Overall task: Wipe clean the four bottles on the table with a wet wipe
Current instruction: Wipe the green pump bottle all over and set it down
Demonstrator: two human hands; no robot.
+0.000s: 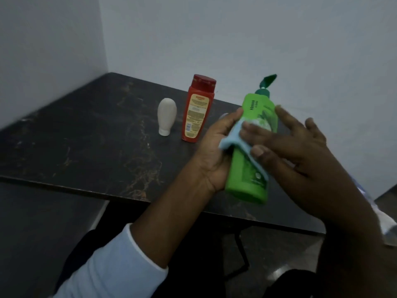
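My left hand (211, 147) grips a green pump bottle (247, 175) from its left side and holds it tilted above the table's near edge. A light blue wet wipe (233, 139) lies across the bottle's front. My right hand (285, 143) presses the wipe against the bottle with fingers and thumb, the other fingers spread. A red bottle (197, 110) with a yellow label stands upright on the dark table (86, 147). A small white bottle (166, 117) stands on its cap just left of it. Part of another pale object (223, 116) shows behind my left hand.
The table fits into a corner of two white walls (214, 35). A pale plastic packet (384, 222) shows at the right edge of the view. Below the table's near edge are a dark seat and floor.
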